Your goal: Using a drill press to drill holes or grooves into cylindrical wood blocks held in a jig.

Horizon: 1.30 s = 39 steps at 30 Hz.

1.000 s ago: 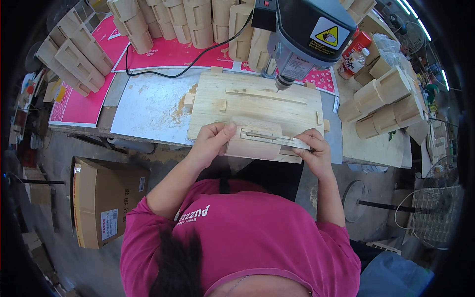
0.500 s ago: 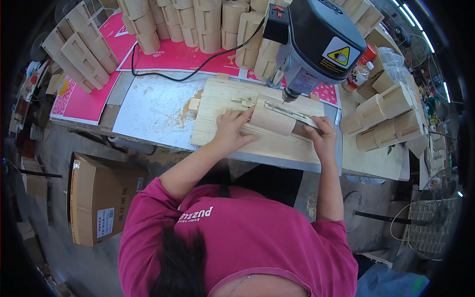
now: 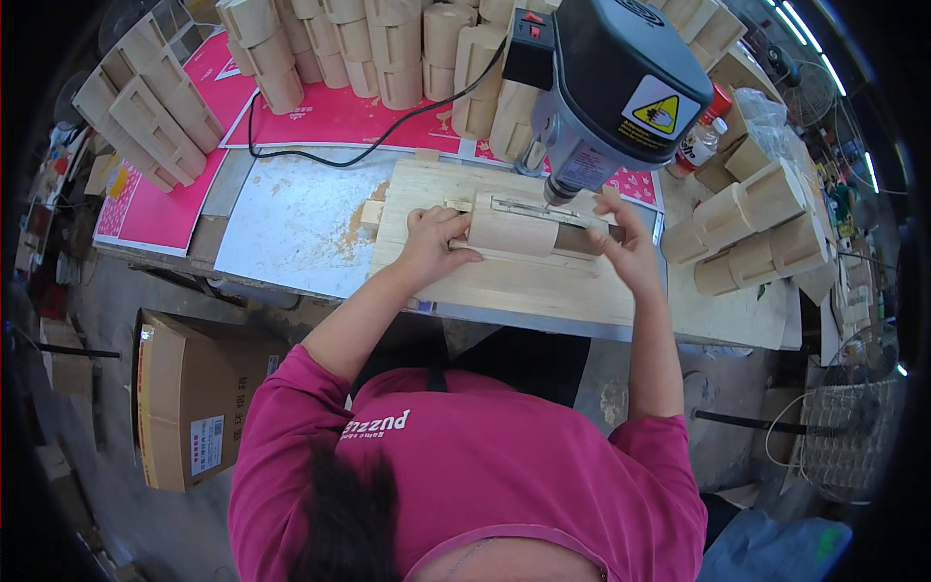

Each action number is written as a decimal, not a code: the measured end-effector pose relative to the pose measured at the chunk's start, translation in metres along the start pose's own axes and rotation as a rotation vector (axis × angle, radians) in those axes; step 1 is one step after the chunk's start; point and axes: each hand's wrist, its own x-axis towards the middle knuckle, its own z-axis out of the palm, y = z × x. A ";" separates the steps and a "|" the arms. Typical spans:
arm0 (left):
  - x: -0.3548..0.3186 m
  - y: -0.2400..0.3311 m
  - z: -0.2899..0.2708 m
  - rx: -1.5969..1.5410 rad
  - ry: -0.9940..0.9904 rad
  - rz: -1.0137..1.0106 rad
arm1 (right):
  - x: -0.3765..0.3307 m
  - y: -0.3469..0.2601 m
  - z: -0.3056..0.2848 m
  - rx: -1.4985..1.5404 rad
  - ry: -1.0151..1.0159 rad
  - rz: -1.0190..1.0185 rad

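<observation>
Since the first frame, your rounded wooden block (image 3: 511,234) has moved from the front edge of the wooden jig board (image 3: 412,209) up to the middle of it, and your right hand (image 3: 630,250) has opened its fingers. The block now lies lengthwise on the board, its long slot facing up, just below and in front of the chuck (image 3: 560,189) of the bench drill press (image 3: 630,82).

Your left hand (image 3: 433,247) braces the block's left end with its fingers, the thumb stretched along the board, rather than wrapping round it. Your right hand is at the other end, thumb and fingers apart around the outer end of the narrow slotted strip (image 3: 543,210) that lies along the block's top; you cannot tell from this view whether they touch it.

Behind the board, a black cable (image 3: 364,153) curves over a pink printed sheet (image 3: 320,123), with rounded wooden pieces (image 3: 393,58) stacked beyond. More wooden pieces (image 3: 742,213) lie to your right, near a red-capped bottle (image 3: 700,147).
</observation>
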 end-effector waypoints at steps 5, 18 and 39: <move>0.001 -0.004 0.000 -0.007 -0.005 0.023 | 0.056 -0.068 -0.044 0.166 0.415 -0.283; -0.001 -0.002 -0.001 0.018 -0.015 0.025 | 0.029 -0.135 -0.035 -0.499 0.564 -0.383; 0.004 0.007 0.000 0.061 0.007 0.058 | 0.040 -0.130 -0.035 -0.366 0.631 -0.317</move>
